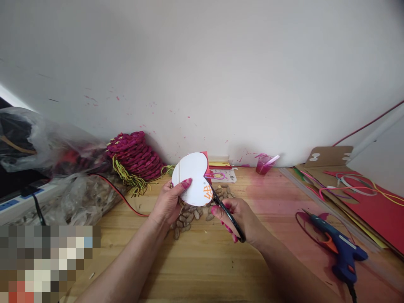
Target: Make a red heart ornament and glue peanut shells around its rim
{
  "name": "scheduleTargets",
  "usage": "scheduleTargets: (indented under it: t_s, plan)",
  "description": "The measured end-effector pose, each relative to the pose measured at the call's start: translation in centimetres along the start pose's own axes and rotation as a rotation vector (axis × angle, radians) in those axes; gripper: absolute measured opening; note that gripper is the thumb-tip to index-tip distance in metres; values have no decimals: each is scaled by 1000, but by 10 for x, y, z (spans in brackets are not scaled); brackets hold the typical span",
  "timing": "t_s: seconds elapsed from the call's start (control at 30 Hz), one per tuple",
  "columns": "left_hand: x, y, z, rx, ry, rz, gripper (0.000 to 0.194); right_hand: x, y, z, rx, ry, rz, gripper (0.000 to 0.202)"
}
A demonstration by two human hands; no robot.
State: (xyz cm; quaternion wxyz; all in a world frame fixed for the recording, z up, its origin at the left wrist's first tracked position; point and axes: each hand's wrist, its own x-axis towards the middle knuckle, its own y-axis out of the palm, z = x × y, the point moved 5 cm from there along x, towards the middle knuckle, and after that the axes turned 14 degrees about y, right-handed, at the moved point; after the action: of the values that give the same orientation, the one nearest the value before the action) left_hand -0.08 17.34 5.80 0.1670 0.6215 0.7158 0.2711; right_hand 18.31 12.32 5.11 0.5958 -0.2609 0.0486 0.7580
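Note:
A white heart-shaped piece of card (pixel 192 168) with orange marks near its right edge is pinched in my left hand (pixel 170 200), thumb on top. Red paper (pixel 205 155) shows behind the card's upper right edge. My right hand (pixel 236 216) grips black scissors (pixel 227 214), fingers round the handles. The blades point up and left and meet the card at the notch on its right side. Whether the blades are parted I cannot tell. Several brown seed-like pieces (pixel 188 218) lie on the table below the card.
A blue glue gun (pixel 341 244) lies at the right, its cord running off the front. Red sheets (pixel 378 214) and cardboard (pixel 328 162) lie beyond it. A cup of magenta liquid (pixel 264 165) stands by the wall. Magenta woven strands (pixel 139 155) and plastic bags (pixel 94 202) are at the left.

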Motion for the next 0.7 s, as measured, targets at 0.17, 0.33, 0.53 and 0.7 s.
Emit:
scheduleTargets:
  t_s: [0.17, 0.33, 0.53, 0.7]
  plan:
    - [-2, -1, 4, -36, -46, -29, 49, 0, 2, 0, 19, -49, -28, 47]
    - [-2, 0, 3, -123, -110, -130, 38, 0, -1, 4, 28, -53, -95, 52]
    - [-1, 0, -3, -121, -75, -157, 34, 13, -18, 2, 120, -77, -207, 48]
    - [-5, 1, 5, -54, -60, -76, 43, 18, -16, -3, 161, -146, -179, 47]
